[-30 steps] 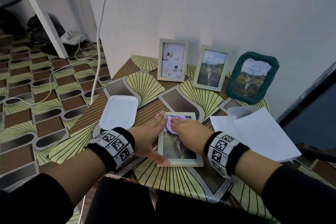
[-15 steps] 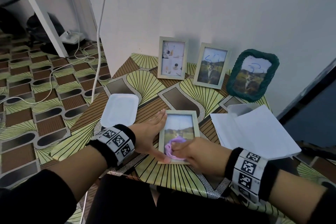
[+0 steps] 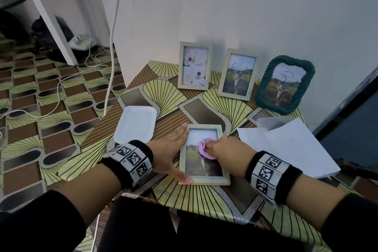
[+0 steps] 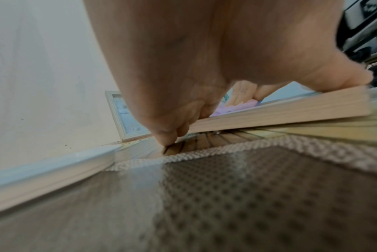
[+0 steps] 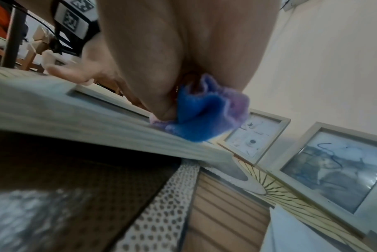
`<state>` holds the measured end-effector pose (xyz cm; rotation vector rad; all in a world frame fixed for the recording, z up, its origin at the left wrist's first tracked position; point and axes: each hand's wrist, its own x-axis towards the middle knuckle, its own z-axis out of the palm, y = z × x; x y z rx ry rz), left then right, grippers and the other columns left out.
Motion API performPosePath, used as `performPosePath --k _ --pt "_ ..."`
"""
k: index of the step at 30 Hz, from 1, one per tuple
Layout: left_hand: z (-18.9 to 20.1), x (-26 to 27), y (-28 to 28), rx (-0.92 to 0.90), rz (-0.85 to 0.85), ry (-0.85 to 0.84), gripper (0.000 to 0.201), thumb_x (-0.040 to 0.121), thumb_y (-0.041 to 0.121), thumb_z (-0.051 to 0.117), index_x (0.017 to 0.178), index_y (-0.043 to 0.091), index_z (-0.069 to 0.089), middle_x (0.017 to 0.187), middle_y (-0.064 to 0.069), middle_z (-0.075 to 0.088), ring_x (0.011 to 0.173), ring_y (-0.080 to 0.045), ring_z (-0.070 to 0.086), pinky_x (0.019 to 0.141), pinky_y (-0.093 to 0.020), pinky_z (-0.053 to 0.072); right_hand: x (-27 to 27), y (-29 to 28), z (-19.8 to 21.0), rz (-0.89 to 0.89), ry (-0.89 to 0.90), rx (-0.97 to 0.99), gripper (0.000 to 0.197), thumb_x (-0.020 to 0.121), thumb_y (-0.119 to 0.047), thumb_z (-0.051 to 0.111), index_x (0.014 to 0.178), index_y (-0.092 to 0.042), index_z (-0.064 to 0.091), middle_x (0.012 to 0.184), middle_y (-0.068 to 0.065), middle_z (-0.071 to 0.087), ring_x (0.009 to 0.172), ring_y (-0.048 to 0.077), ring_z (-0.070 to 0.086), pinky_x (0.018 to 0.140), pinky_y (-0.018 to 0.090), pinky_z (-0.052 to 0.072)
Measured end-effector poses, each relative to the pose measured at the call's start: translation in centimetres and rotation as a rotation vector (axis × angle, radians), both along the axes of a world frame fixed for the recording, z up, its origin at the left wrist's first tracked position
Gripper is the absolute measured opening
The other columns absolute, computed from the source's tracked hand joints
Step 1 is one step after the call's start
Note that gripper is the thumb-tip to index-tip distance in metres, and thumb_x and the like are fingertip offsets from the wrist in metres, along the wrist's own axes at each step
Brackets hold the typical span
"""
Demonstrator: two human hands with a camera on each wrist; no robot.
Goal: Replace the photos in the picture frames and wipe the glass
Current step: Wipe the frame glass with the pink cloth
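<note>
Right hand pinches the pink cloth against the flat frame glass; left hand, fingers straight, presses the frame's left edge on the table.

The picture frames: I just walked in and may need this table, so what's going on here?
A person is wiping the glass of a pale wooden frame lying flat on the table. The right hand rubs it with a pink cloth, and the left hand steadies its left edge. Three more frames lean against the wall.
</note>
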<state>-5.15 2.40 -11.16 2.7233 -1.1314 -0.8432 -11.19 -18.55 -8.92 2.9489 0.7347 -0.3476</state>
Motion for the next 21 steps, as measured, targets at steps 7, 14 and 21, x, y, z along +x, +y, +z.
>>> performPosePath --k 7,14,21 --pt "-0.1 0.1 -0.1 0.021 -0.009 -0.025 0.143 0.063 0.082 0.064 0.145 0.019 -0.035 0.149 0.006 -0.045 0.142 -0.006 -0.030 0.122 -0.032 -0.002 3.1 2.3 0.2 -0.014 0.104 -0.190 0.055 0.094 -0.003 0.047 0.146 -0.007 0.031 0.151 0.013 0.037 0.130 0.031 0.048 0.105 0.041 0.043" --pt "-0.3 0.1 -0.1 0.009 -0.006 -0.023 0.142 0.063 0.081 0.065 0.145 0.021 -0.033 0.150 0.008 -0.044 0.142 -0.004 -0.028 0.121 -0.031 0.000 3.1 3.5 0.2 -0.025 0.085 -0.024 0.035 0.097 -0.007 0.047 0.132 -0.006 0.050 0.132 0.014 0.052 0.116 0.031 0.054 0.094 0.036 0.046" --pt "-0.2 0.1 -0.1 -0.026 -0.002 -0.027 0.142 0.063 0.079 0.068 0.148 0.022 -0.031 0.151 0.008 -0.042 0.145 -0.005 -0.022 0.121 -0.030 0.002 1.6 0.6 -0.1 -0.252 0.110 0.687 0.029 0.097 -0.031 0.052 0.120 -0.025 0.069 0.114 -0.003 0.071 0.104 0.013 0.063 0.094 0.030 0.050"
